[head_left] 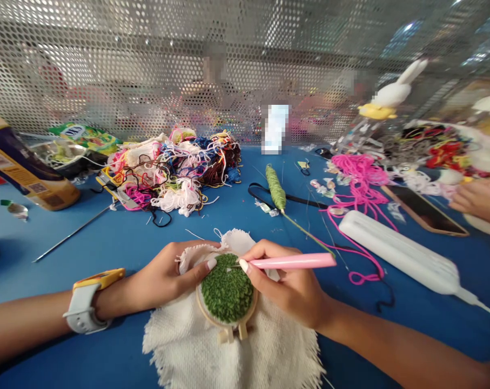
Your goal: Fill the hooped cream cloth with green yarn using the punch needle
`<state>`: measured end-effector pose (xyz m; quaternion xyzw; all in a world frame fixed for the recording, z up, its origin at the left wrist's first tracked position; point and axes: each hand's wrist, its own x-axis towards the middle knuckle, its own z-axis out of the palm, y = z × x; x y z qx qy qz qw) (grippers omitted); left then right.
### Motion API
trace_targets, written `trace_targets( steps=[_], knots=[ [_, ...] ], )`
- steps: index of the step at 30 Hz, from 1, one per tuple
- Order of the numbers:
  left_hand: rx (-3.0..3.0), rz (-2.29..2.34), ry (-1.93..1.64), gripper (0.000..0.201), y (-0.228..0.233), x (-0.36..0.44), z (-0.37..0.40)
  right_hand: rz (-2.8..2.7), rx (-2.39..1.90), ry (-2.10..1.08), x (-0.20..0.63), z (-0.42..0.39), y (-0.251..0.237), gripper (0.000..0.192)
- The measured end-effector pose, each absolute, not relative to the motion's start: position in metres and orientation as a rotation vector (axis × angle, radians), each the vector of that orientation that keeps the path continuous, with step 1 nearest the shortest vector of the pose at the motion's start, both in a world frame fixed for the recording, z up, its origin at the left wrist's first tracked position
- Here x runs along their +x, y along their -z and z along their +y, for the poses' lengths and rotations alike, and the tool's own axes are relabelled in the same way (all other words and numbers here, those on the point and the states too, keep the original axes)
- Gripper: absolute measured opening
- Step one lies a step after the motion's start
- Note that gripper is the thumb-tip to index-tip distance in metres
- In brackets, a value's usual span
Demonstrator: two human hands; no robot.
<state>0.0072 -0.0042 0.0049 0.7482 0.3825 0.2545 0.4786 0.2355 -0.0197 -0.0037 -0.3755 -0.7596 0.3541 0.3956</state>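
Note:
White woven cloth with frayed edges is stretched in a small round embroidery hoop. Dense green yarn loops fill most of the ring, with a small pale patch near the top. My left hand grips the hoop's upper left side, thumb on top and fingers partly hidden by cloth. In my right hand is a pink-handled punch needle, its thin metal tip at the pale patch. Green yarn runs from the handle's far end to a wound green yarn bundle.
Behind the hoop lies a tangled multicoloured yarn pile. A bottle leans in at far left, near a metal rod. Rightward are pink yarn, a white device with a cord, a phone and another person's hand. Perforated metal backs the table.

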Motion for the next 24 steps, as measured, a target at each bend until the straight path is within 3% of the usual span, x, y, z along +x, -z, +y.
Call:
trace_targets(
  steps=[12,20,24],
  knots=[
    [1.821,0.988,-0.623,0.043,-0.004,0.006,-0.012,-2.128,-0.742,-0.689,0.228,-0.015,0.011,0.006],
    [1.761,1.042,-0.664,0.045,0.001,0.002,-0.011,-2.130,-0.898,-0.829,0.229,-0.022,-0.006,0.014],
    [1.666,1.138,-0.594,0.048,0.000,0.003,-0.011,-2.128,-0.894,-0.806,0.229,-0.024,-0.006,0.008]
  ],
)
